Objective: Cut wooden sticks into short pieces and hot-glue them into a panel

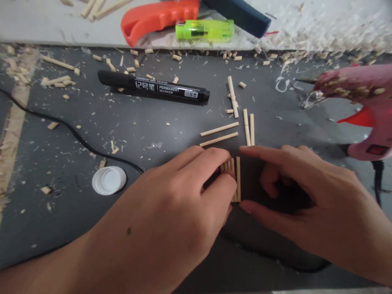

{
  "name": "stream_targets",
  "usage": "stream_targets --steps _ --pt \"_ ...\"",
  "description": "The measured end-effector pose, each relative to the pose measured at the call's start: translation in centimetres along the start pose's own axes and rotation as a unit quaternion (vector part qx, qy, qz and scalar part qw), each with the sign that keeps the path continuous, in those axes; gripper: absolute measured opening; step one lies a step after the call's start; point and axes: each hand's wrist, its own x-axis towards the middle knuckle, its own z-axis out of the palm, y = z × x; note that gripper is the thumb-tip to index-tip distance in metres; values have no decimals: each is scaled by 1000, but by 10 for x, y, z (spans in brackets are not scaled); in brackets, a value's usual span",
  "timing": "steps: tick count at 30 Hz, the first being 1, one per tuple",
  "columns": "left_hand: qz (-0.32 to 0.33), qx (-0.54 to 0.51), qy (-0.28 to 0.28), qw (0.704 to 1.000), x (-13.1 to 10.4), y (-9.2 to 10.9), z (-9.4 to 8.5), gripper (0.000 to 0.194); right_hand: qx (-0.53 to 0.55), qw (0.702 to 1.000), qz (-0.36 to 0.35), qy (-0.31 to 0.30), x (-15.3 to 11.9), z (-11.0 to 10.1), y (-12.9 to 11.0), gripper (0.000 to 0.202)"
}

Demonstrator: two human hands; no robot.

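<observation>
My left hand (183, 192) is bent over a small row of short wooden sticks (227, 164), its fingers closed on them and covering most of the row. A single wooden stick (238, 179) lies along the row's right side. My right hand (312, 196) is just right of that stick, thumb and index finger spread apart near its two ends. Whether those fingertips touch it I cannot tell. Just beyond my hands lie two slanted sticks (219, 129) and a pair of upright-lying sticks (246, 126).
A pink glue gun (352, 81) lies at the right. A black permanent marker (153, 87), a white cap (109, 180) and a black cable (73, 130) are on the grey table. Along the back are an orange-handled tool (159, 18), a green lighter (204, 30) and wood scraps.
</observation>
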Motion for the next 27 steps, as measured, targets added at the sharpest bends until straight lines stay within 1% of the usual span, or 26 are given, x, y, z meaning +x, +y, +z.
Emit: stream_targets --steps 5,10,16,18,21,24,27 --pt "-2 25 -9 1000 -2 0 1 27 12 999 32 -8 -1 -1 3 35" --pt "15 41 -22 999 -3 0 0 31 8 1000 4 -11 1 -1 4 26" --pt "41 65 -20 997 -2 -1 -2 35 9 1000 -17 -10 2 -4 2 26" --pt "38 62 -19 997 -1 -1 -1 32 10 1000 -23 -7 2 -4 1 26" --pt "38 64 -8 997 0 -2 0 27 14 999 -35 -9 2 -3 2 23" --pt "53 76 22 995 0 -2 1 27 34 998 -43 -10 4 -2 3 21" --pt "52 89 44 994 1 -1 1 26 52 998 -46 -11 5 -3 4 22"
